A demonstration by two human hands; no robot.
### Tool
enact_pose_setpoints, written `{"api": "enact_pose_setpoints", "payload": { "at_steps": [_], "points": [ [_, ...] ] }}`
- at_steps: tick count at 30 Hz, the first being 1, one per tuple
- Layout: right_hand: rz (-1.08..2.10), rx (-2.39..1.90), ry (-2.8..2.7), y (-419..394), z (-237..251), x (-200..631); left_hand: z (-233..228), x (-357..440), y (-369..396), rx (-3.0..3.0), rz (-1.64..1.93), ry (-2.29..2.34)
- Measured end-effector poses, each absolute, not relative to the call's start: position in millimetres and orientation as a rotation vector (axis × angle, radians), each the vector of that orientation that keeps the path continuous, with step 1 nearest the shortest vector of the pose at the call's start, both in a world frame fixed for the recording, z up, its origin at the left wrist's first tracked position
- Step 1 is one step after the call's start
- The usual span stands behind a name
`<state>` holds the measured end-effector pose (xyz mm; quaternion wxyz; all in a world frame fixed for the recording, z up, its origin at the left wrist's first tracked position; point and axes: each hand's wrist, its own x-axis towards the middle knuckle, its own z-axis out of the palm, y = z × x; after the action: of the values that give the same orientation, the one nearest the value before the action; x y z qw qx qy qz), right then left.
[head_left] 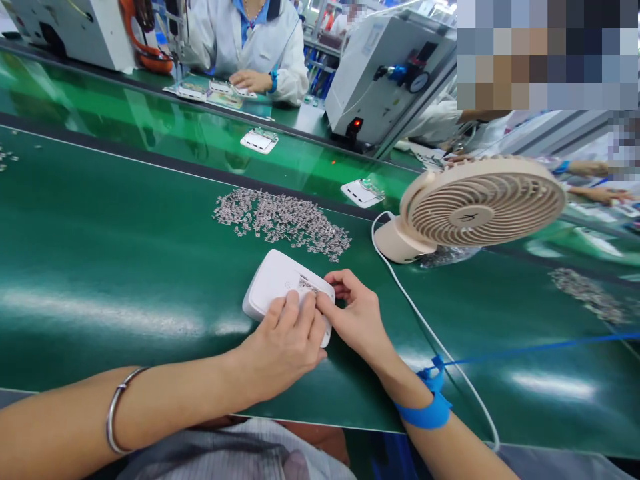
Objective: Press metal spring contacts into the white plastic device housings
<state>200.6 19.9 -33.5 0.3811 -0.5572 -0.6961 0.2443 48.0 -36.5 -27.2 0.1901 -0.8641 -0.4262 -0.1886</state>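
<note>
A white plastic case [270, 280] with rounded corners lies tilted on the green work surface in front of me. Near its right end is a recess with small metal parts [307, 284] in it. My left hand [286, 337] lies across the case's near side, its bent fingertips pressed down beside the recess. Gripping the right end is my right hand [359, 312], thumb on top by the recess and fingers curled at the far edge. Whether a small part is under my fingertips is hidden. Just beyond the case spreads a pile of small metal clips [285, 221].
A beige fan [473, 217] stands at the right; its white cable [425, 320] runs toward me. A blue strap [425, 407] with a cord circles my right wrist. White panels [260, 140] lie on the green line beyond. Across it, a co-worker's hand [253, 81] touches similar panels.
</note>
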Motion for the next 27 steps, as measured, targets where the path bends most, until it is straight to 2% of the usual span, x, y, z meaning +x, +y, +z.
{"api": "enact_pose_setpoints", "payload": {
  "at_steps": [7, 13, 17, 21, 27],
  "points": [
    [0.821, -1.372, -1.613, 22, -31, 199, -22, 46, -34, -2.364, -0.454, -1.248],
    [0.746, -1.39, -1.605, 26, -35, 197, 3, 12, -3, -2.058, -0.149, -1.792],
    [0.671, -1.337, -1.651, 28, -35, 195, 19, -9, 6, -1.941, -0.319, -1.907],
    [0.651, -1.283, -1.658, 33, -37, 192, 10, -6, -2, -2.143, -0.403, -1.7],
    [0.629, -1.238, -1.659, 52, -38, 190, -35, 5, -26, -2.596, -0.581, -1.022]
  ]
}}
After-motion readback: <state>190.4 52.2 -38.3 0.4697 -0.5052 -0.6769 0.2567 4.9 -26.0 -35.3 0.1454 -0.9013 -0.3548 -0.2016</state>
